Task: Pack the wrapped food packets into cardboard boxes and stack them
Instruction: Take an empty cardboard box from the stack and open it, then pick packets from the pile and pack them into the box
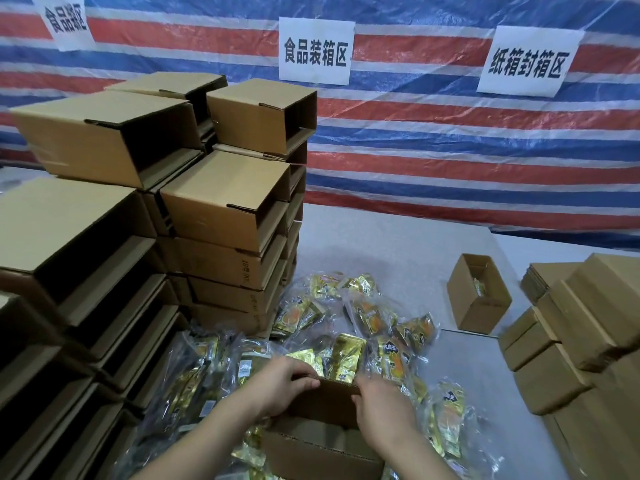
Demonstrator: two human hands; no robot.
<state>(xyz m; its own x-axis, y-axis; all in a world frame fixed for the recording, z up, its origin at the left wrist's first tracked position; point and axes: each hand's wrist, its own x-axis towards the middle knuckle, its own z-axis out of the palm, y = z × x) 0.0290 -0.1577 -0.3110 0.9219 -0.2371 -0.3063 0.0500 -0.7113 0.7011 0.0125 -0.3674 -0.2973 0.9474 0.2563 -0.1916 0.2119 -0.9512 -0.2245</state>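
A brown cardboard box (322,441) sits at the bottom centre, its far flap standing up. My left hand (280,386) grips the flap's left top corner, and my right hand (384,407) grips its right edge. A heap of gold and orange wrapped food packets (349,327) in clear plastic lies on the grey table around and beyond the box. Tall stacks of boxes lying on their sides (221,202) fill the left. A small open box (479,294) holding a packet stands at the right.
Flat and folded cardboard boxes (581,327) are piled at the right edge. A striped red, white and blue tarpaulin (450,140) with paper signs hangs behind the grey table (398,244).
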